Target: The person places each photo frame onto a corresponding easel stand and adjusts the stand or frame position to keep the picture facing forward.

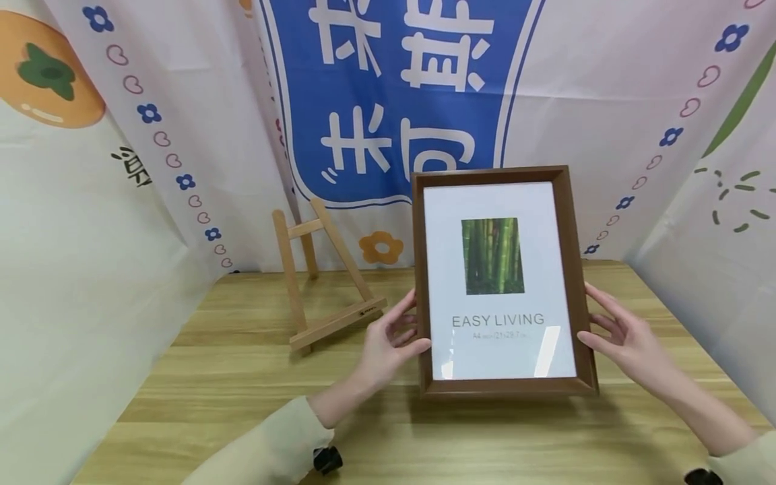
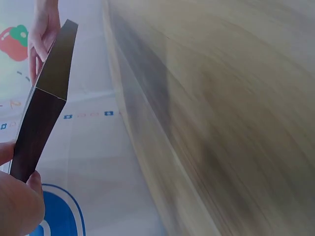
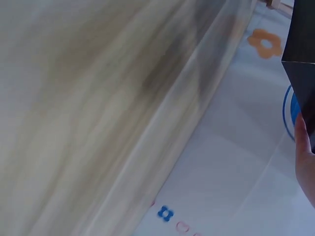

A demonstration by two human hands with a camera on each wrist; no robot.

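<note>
In the head view a brown picture frame (image 1: 506,386) stands tilted back above the table, its glazed front towards me. Behind the glass is a white sheet (image 1: 442,269) with a bamboo picture (image 1: 493,256) and the words EASY LIVING. My left hand (image 1: 391,340) grips the frame's left side, thumb on the front edge and fingers behind. On the opposite side my right hand (image 1: 627,340) holds it the same way. The left wrist view shows the frame's dark side (image 2: 37,130) between thumb and fingers, lifted off the tabletop. Only part of the right hand (image 3: 305,162) appears in the right wrist view.
Left of the frame a small wooden easel (image 1: 339,327) stands on the wood-grain table (image 1: 230,397). A printed cloth (image 1: 200,121) hangs behind and along both sides. Ceiling lights reflect in the glass.
</note>
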